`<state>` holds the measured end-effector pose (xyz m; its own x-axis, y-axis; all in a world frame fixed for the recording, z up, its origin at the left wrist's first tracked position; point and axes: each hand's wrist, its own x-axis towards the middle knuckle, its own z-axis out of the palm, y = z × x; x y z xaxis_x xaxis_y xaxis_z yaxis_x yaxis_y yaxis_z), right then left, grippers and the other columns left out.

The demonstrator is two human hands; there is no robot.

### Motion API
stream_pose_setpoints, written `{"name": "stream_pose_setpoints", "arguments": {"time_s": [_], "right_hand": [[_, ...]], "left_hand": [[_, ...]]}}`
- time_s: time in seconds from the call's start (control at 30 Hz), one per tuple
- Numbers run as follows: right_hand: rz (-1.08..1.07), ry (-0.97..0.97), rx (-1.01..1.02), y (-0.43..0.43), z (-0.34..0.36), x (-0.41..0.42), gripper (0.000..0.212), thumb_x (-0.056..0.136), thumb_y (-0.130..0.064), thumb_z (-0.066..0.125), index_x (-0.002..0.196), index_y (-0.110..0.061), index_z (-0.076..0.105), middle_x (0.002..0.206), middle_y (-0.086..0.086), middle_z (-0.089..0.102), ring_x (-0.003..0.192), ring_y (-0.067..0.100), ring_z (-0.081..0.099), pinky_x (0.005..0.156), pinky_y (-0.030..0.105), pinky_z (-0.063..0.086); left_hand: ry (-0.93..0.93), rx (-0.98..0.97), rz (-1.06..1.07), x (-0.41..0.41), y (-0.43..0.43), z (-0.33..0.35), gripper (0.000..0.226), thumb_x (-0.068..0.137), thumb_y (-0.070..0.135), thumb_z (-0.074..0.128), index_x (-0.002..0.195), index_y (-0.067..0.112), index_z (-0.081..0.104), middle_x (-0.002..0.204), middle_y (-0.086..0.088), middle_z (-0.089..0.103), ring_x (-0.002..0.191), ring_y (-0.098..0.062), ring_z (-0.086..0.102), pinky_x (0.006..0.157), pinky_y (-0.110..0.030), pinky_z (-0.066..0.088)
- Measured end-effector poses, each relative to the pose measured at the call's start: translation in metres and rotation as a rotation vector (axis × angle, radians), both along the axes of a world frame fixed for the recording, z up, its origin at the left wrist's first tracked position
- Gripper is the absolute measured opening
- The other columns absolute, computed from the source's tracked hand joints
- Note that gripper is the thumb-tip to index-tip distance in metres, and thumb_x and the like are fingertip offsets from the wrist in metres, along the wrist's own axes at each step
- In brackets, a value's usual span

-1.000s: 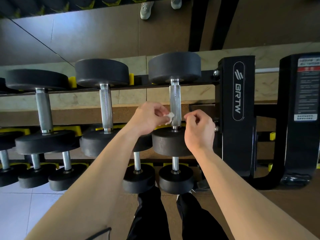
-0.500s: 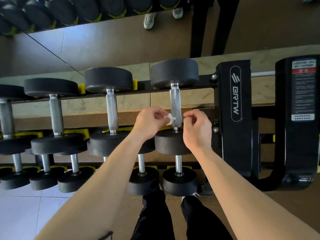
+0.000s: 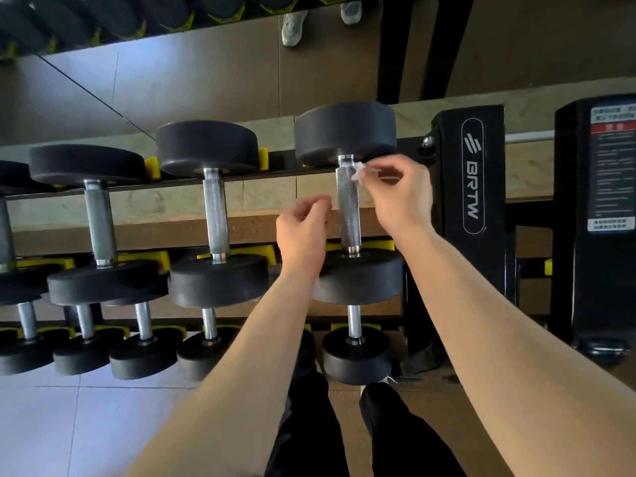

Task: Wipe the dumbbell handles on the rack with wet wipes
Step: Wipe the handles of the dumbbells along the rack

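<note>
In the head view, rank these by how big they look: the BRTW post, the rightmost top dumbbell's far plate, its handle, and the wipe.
Largest to smallest:
1. BRTW post
2. far plate
3. handle
4. wipe, clearly the smallest

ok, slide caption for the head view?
Right hand pinches small white wet wipe at top of rightmost black dumbbell's knurled steel handle.

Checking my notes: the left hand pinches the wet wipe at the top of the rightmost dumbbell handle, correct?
No, the right hand pinches the wet wipe at the top of the rightmost dumbbell handle, as the head view shows.
</note>
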<state>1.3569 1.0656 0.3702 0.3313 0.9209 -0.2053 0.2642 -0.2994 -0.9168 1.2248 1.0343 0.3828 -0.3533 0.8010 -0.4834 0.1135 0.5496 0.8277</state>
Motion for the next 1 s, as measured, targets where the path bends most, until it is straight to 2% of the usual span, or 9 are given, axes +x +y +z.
{"name": "stream_pose_setpoints", "arguments": {"time_s": [0.1,0.23,0.4,0.53,0.6,0.7,0.77,0.87,1.0], "right_hand": [[-0.006,-0.091,0.031,0.009,-0.006,-0.01,0.013,0.092,-0.024,0.07,0.104,-0.02,0.073,0.096,-0.016,0.067,0.086,-0.009,0.058,0.072,-0.003,0.04],[0.134,-0.172,-0.024,-0.012,-0.012,-0.007,0.01,0.093,-0.026,0.069,0.101,-0.019,0.071,0.088,-0.017,0.064,0.078,-0.01,0.057,0.068,0.004,0.044],[0.323,-0.169,-0.189,-0.031,-0.021,0.014,0.01,0.09,-0.031,0.073,0.099,-0.025,0.072,0.087,-0.02,0.063,0.083,-0.006,0.059,0.068,0.01,0.043],[0.117,0.003,-0.176,0.001,-0.018,0.006,0.006,0.092,-0.026,0.07,0.091,-0.032,0.068,0.091,-0.016,0.067,0.092,0.005,0.064,0.089,0.034,0.056],[0.091,0.022,-0.168,0.005,-0.019,0.002,0.007,0.092,-0.025,0.07,0.09,-0.031,0.067,0.091,-0.016,0.067,0.093,0.006,0.065,0.09,0.037,0.057],[0.195,-0.028,-0.198,-0.017,-0.024,0.007,0.005,0.092,-0.027,0.071,0.094,-0.029,0.067,0.093,-0.015,0.067,0.091,0.002,0.063,0.081,0.026,0.055],[0.327,-0.094,-0.264,-0.035,-0.024,0.015,0.005,0.091,-0.031,0.072,0.095,-0.027,0.07,0.096,-0.013,0.068,0.092,0.001,0.062,0.071,0.017,0.046],[0.501,-0.171,-0.326,-0.046,-0.008,0.024,0.01,0.09,-0.03,0.073,0.098,-0.024,0.075,0.102,-0.008,0.071,0.094,0.007,0.063,0.069,0.015,0.041],[0.419,-0.178,-0.175,-0.051,0.034,0.019,0.019,0.093,-0.024,0.07,0.11,-0.017,0.072,0.103,-0.005,0.069,0.093,0.007,0.061,0.069,0.01,0.039]], "left_hand": [[0.023,0.013,0.173,0.007,0.002,-0.005,0.012,0.093,0.021,0.062,0.098,0.021,0.073,0.087,0.005,0.071,0.083,-0.008,0.065,0.072,-0.024,0.05],[0.087,0.046,0.161,0.009,0.001,-0.009,0.01,0.093,0.019,0.06,0.091,0.019,0.07,0.08,0.002,0.068,0.077,-0.01,0.063,0.069,-0.026,0.052],[0.118,0.06,0.119,0.008,0.001,-0.015,0.015,0.094,0.019,0.058,0.085,0.015,0.07,0.073,0.002,0.065,0.069,-0.009,0.059,0.066,-0.025,0.051],[0.134,0.054,0.104,0.008,0.002,-0.014,0.015,0.094,0.019,0.058,0.085,0.016,0.07,0.074,0.001,0.066,0.069,-0.008,0.059,0.066,-0.024,0.05],[0.142,0.052,0.117,0.008,0.001,-0.014,0.015,0.094,0.018,0.057,0.085,0.017,0.07,0.077,-0.001,0.068,0.072,-0.011,0.061,0.068,-0.025,0.052],[0.126,0.067,0.147,0.007,0.0,-0.014,0.015,0.093,0.018,0.057,0.082,0.018,0.068,0.076,-0.001,0.067,0.074,-0.016,0.063,0.07,-0.03,0.055],[0.13,0.074,0.146,0.007,-0.001,-0.012,0.016,0.093,0.017,0.056,0.081,0.016,0.067,0.073,0.001,0.064,0.071,-0.012,0.06,0.067,-0.027,0.05],[0.173,0.078,0.052,0.005,-0.009,-0.002,0.014,0.095,0.018,0.057,0.087,0.015,0.068,0.077,0.002,0.064,0.073,-0.01,0.059,0.066,-0.024,0.046],[0.229,0.061,-0.222,-0.015,-0.031,0.022,0.009,0.098,0.026,0.061,0.101,0.021,0.068,0.091,0.006,0.068,0.088,-0.009,0.064,0.073,-0.019,0.049]]}}
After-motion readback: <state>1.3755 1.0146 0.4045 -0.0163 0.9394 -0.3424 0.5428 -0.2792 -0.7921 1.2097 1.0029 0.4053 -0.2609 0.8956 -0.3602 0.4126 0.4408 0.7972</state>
